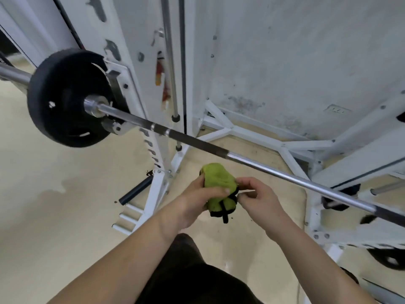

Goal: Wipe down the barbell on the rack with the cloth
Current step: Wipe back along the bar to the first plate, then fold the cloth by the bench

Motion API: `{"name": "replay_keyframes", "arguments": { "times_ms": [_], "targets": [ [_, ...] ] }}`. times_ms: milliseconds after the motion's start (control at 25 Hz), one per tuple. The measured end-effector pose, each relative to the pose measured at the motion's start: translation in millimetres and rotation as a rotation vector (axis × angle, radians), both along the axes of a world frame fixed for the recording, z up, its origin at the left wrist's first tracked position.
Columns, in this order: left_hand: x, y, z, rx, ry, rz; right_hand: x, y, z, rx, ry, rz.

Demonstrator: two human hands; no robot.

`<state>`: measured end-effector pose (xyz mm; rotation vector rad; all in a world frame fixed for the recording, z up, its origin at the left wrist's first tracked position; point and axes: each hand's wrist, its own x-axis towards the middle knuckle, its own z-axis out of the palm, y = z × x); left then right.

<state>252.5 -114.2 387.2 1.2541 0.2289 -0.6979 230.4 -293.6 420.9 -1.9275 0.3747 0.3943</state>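
A steel barbell (252, 162) runs diagonally from upper left to lower right, resting on a white rack (122, 69). A black weight plate (63, 97) sits on its left sleeve. Below the bar's middle I hold a bunched lime-green cloth (219, 185) with black trim. My left hand (197, 202) wraps the cloth from the left, thumb across its front. My right hand (260, 198) pinches the cloth's black-edged right side. The cloth hangs clear of the bar, not touching it.
The rack's white base struts (241, 132) spread across the beige floor beyond the bar. A black-tipped peg (135, 190) juts out low on the left upright. More black plates (390, 258) sit low at the right. A stained white wall (295, 62) stands behind.
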Motion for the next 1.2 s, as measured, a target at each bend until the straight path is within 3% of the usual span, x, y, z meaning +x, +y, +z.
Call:
{"name": "replay_keyframes", "arguments": {
  "times_ms": [120,240,480,680,840,960,1080,1200],
  "targets": [
    [-55.7,-49.3,-0.3,0.013,-0.071,-0.094,-56.5,-61.1,-7.9,0.101,0.004,0.083],
    [-98.7,-83.4,3.6,0.101,-0.053,-0.028,-93.3,-99.7,-12.8,0.083,-0.001,0.039],
    [-166.9,-78.9,8.5,-0.203,0.322,0.107,-129.9,-117.4,-29.5,0.421,0.269,0.117],
    [-199.6,-66.2,-6.5,0.138,0.356,0.102,-161.0,-100.0,-44.5,0.361,0.36,0.118],
    [-224.8,-29.2,-30.6,0.095,0.406,0.18,-169.2,-70.5,-65.0,0.546,0.486,0.259],
    [-249.3,8.2,-56.1,-0.013,0.452,0.297,-182.4,-19.8,-94.0,0.509,0.491,0.083],
    [-276.5,53.1,-92.8,-0.132,0.504,0.368,-206.4,30.5,-128.6,0.606,0.534,-0.15],
    [-302.6,102.4,-137.2,-0.078,0.537,0.314,-232.7,73.2,-163.7,0.693,0.523,-0.304]
  ]
}}
